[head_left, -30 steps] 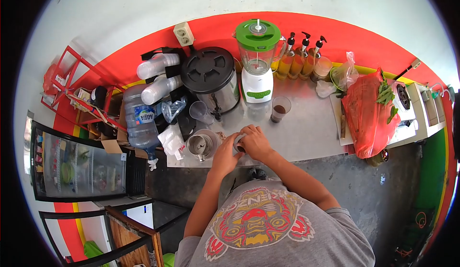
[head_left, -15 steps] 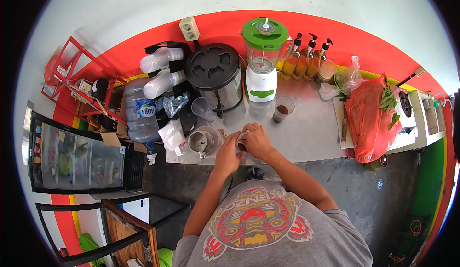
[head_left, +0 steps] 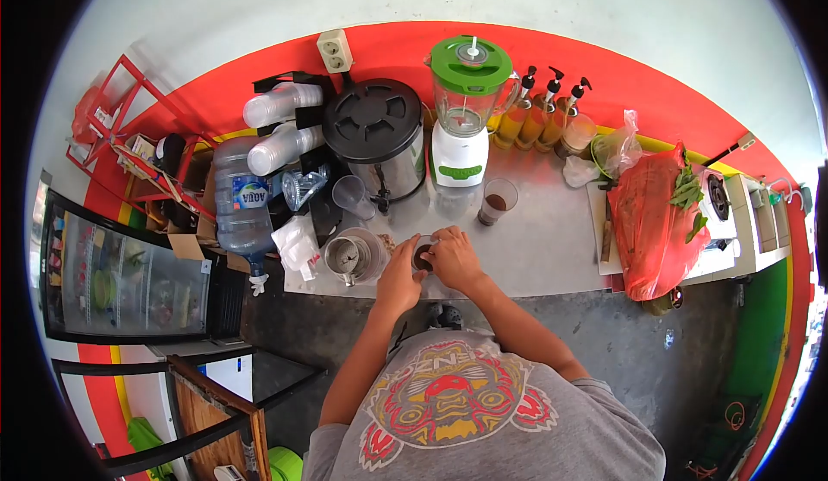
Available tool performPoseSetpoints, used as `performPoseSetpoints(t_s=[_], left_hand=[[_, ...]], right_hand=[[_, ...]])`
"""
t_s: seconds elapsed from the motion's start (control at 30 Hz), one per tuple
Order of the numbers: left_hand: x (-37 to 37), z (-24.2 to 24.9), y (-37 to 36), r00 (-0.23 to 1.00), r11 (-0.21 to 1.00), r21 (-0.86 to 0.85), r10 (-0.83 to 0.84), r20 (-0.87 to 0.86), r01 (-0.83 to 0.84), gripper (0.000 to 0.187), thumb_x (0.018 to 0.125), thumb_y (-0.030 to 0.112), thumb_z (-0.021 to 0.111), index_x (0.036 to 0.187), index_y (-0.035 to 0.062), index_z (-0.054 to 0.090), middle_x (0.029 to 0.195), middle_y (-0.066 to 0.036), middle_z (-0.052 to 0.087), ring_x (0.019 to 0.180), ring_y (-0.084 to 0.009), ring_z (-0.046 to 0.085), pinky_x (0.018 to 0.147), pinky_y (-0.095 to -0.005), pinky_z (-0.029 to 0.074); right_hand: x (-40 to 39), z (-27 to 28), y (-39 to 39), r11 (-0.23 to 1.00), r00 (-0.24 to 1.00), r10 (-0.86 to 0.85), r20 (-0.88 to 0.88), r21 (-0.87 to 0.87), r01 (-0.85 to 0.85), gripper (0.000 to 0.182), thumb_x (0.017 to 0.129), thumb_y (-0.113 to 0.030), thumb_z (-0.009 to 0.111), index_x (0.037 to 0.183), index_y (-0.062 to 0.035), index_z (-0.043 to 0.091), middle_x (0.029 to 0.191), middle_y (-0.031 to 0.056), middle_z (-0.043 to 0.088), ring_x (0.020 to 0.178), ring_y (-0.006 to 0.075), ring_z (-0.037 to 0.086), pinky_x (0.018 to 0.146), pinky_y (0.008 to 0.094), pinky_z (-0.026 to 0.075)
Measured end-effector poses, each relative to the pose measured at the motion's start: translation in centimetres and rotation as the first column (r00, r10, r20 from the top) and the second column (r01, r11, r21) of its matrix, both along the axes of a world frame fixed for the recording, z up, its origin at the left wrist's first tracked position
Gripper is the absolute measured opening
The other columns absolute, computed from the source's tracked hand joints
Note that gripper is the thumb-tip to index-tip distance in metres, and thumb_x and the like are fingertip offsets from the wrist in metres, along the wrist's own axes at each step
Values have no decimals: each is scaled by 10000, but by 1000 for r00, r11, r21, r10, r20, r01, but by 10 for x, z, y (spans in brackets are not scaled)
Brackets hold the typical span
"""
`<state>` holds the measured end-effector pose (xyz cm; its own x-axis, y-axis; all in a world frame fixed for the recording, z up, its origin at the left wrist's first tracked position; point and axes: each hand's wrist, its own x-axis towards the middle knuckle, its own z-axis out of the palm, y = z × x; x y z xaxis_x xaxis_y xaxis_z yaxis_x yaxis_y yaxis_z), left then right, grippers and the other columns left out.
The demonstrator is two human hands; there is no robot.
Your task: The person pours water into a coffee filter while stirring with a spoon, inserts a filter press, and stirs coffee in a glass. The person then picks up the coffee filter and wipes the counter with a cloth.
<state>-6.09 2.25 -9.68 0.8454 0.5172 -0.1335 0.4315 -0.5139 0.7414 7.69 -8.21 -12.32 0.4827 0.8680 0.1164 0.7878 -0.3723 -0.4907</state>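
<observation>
Both of my hands are around a clear plastic cup (head_left: 422, 258) with something dark in it, near the front edge of the metal table. My left hand (head_left: 399, 276) wraps its left side. On the other side, my right hand (head_left: 454, 259) curls its fingers over the rim. A second clear cup (head_left: 497, 202) with dark contents stands behind and to the right. Left of my hands is a metal cup (head_left: 347, 257) beside clear plastic. An upturned-looking clear cup (head_left: 352, 197) lies tilted farther back.
A green-lidded blender (head_left: 460, 149) and a steel dispenser with black lid (head_left: 374, 119) stand at the back. Pump bottles (head_left: 535, 123) line the wall. Right lies a red plastic bag (head_left: 651, 231) with leaves; left are stacked cups (head_left: 285, 149) and a water jug (head_left: 243, 209).
The view has shifted slightly, so the table appears farther left. My fingers have moved a little on the cup, and more of its dark contents shows.
</observation>
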Motion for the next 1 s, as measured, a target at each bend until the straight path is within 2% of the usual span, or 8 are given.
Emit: performPoseSetpoints(t_s=[0.07, 0.13, 0.17, 0.47, 0.53, 0.77, 0.83, 1.0], left_hand=[[-1, -2, 0, 998, 999, 52, -7, 63, 4, 805, 846, -24, 785, 1573, 114, 467, 1474, -146, 571, 1080, -320, 654, 983, -426, 519], [0, 5, 0, 999, 998, -68, 1, -50, -5, 756, 926, 53, 749, 1597, 184, 425, 1565, -87, 513, 1407, -346, 539, 1091, -484, 486], [0, 6, 0, 999, 998, -68, 3, -49, -6, 756, 926, 53, 749, 1597, 184, 425, 1565, -87, 513, 1407, -346, 539, 1091, -484, 486], [-4, 4, -1, 997, 994, -104, 26, -69, -33, 765, 935, 79, 753, 1610, 222, 421, 1557, -86, 525, 1385, -347, 558, 1078, -480, 494], [-3, 6, -1, 997, 995, -95, 30, -78, -37, 765, 939, 82, 750, 1614, 229, 420, 1555, -84, 527, 1378, -344, 565, 1073, -480, 496], [-3, 6, -1, 996, 994, -100, 24, -87, -33, 769, 940, 96, 756, 1617, 228, 416, 1546, -87, 535, 1304, -336, 613, 1040, -477, 511], [-3, 5, -1, 998, 994, -101, 33, -60, -39, 771, 938, 101, 760, 1616, 227, 416, 1531, -84, 544, 1241, -326, 641, 1018, -476, 520], [-2, 8, 0, 998, 993, -111, 25, -63, -32, 777, 928, 99, 766, 1613, 223, 419, 1512, -84, 557, 1197, -318, 653, 1011, -471, 522]], right_hand=[[3, 1, 2, 999, 998, 13, -59, 42, -10, 195, 941, -226, 737, 942, -63, 846, 1224, 101, 706, 1208, 309, 582, 1015, 446, 457], [5, -1, 4, 982, 989, -79, -129, 159, 100, 194, 935, -211, 743, 933, -42, 838, 1183, 110, 710, 1156, 327, 603, 1012, 466, 465], [4, -4, 5, 982, 989, -78, -128, 160, 98, 194, 935, -211, 743, 933, -42, 838, 1183, 110, 710, 1156, 327, 603, 1012, 466, 465], [1, -2, 9, 987, 997, -47, -62, 153, 56, 203, 927, -207, 745, 946, -24, 830, 1143, 113, 701, 1116, 332, 606, 1017, 452, 469], [1, -10, 11, 1000, 999, -19, -28, 5, 19, 207, 933, -210, 735, 961, -30, 833, 1159, 114, 699, 1121, 329, 604, 1019, 452, 469], [2, -4, 11, 989, 999, -18, -49, 144, 25, 204, 936, -206, 728, 956, -30, 829, 1185, 110, 679, 1124, 327, 597, 1003, 453, 472], [1, -15, 13, 999, 999, -40, -18, -1, 40, 201, 936, -206, 728, 932, -33, 831, 1174, 102, 674, 1114, 327, 595, 996, 447, 469], [1, -3, 11, 988, 998, -36, -53, 146, 43, 197, 936, -212, 731, 928, -45, 836, 1159, 99, 668, 1102, 322, 591, 1002, 440, 464]])
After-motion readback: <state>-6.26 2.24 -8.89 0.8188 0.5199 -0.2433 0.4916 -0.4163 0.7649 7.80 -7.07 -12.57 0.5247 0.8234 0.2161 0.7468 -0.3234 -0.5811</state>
